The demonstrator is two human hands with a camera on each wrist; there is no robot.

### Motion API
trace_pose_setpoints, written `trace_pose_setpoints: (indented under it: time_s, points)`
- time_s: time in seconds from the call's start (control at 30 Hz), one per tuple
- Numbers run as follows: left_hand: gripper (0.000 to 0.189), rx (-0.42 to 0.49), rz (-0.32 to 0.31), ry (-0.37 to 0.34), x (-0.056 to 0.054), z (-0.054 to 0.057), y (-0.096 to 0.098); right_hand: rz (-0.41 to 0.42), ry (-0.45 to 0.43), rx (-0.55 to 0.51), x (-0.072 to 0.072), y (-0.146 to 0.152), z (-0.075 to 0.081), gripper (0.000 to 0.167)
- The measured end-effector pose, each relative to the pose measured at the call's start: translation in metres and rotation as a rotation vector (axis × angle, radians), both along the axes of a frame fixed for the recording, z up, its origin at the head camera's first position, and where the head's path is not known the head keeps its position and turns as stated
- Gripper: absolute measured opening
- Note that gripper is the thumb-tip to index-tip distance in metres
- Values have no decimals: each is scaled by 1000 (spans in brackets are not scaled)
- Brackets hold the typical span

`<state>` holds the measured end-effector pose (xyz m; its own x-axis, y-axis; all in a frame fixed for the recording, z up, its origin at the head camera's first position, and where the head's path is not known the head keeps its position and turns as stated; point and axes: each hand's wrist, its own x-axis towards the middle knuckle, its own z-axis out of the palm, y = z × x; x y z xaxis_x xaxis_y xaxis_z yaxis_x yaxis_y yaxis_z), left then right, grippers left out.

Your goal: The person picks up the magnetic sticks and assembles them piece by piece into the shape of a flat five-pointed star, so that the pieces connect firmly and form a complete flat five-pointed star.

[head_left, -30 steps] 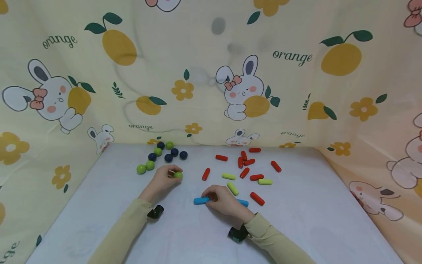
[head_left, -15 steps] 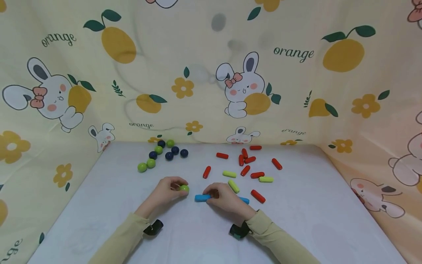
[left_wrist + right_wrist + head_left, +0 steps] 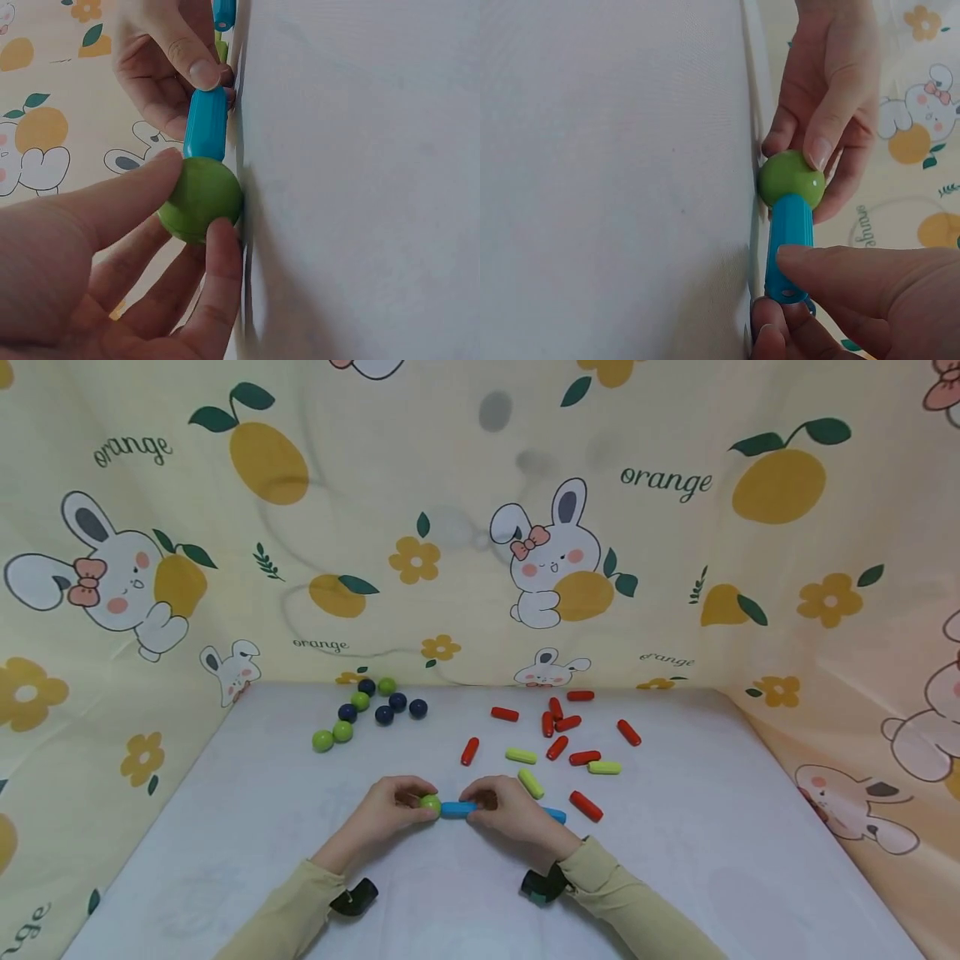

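Observation:
My left hand [image 3: 390, 814] pinches a green ball [image 3: 201, 199] between thumb and fingers, low over the white table. A blue rod [image 3: 789, 244] is in the grip of my right hand [image 3: 513, 814], thumb on one side. The rod's far end meets the green ball; whether they are joined or merely touching, I cannot tell. Past my right hand lies a second blue rod [image 3: 554, 815], partly hidden by that hand. Near it are a yellow-green rod [image 3: 531, 783] and a red rod [image 3: 586, 806].
Several green and dark blue balls [image 3: 384, 715] are grouped at the back left of the white table [image 3: 675, 877]. Several red rods [image 3: 557, 747] and a few yellow-green ones lie scattered at the back right. A printed cloth [image 3: 450, 602] surrounds the table's back and sides.
My left hand has brought the green ball rightward and toward me, up against the blue rod's end. My right hand has stayed almost in place, holding the rod.

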<state>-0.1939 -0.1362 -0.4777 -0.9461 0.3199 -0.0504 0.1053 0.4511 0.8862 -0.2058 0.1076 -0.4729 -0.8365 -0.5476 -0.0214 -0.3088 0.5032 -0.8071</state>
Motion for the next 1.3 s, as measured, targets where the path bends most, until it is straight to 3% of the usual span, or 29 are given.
trace_pose_setpoints:
  time_s: [0.27,0.63,0.87,1.07,1.3]
  points:
    - [33,19,78,-24,2,1,3,-5,-8,-16,-1,0,0,23]
    - [32,24,90,-13,1,-1,2,13,0,-45,-3,2,-3,22]
    - [33,35,89,-15,0,0,3,47,-77,-34,-5,14,7,32]
    - [33,31,109,-25,0,0,4,93,3,35,-7,41,17,40]
    - [31,37,102,-27,-1,-1,3,32,78,109,3,71,19,45]
